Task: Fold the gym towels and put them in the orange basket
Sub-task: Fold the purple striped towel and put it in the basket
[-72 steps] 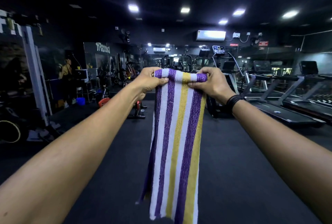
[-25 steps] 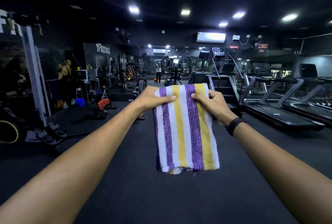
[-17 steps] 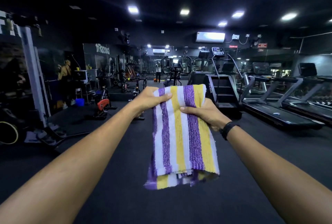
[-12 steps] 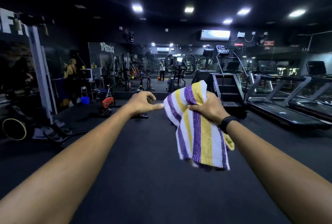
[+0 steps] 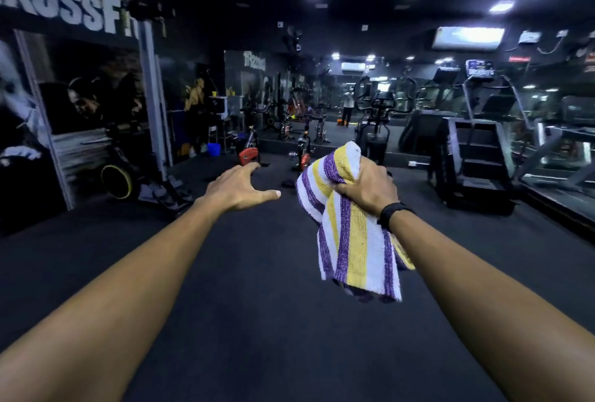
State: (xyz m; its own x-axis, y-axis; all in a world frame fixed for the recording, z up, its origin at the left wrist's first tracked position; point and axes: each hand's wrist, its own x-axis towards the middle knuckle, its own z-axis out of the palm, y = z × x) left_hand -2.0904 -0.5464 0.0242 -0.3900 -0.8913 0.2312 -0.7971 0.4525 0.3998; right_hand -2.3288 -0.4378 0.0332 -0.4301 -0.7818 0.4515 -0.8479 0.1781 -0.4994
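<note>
A person stood on the dark floor of a gym with both arms stretched forward. The right hand was clenched around the upper part of a folded towel, striped in purple, yellow and white, with the fingers wrapped over the front of the cloth and a black wristband showing just behind the wrist. The towel hung from that grasp with its long axis running downward and slightly to the right, its loose lower edge well clear of the floor. The left hand was released and held nothing, its fingers spread and its thumb pointing toward the towel; it was near the cloth but apart from it, with a plain gap between thumb tip and stripes.

The towel therefore lay wholly on the right side, carried by one hand alone, and the right hand was the one placed to set it down. The orange basket was not in view, so which way it lay from the hands could not be told from here. Judging by the compact bundle, the folding of this towel looked finished and the carry to the basket looked like the step in hand.

Exercise bikes stood in the middle distance, a stair machine rose at right, and large white wall lettering ran across the upper left.
</note>
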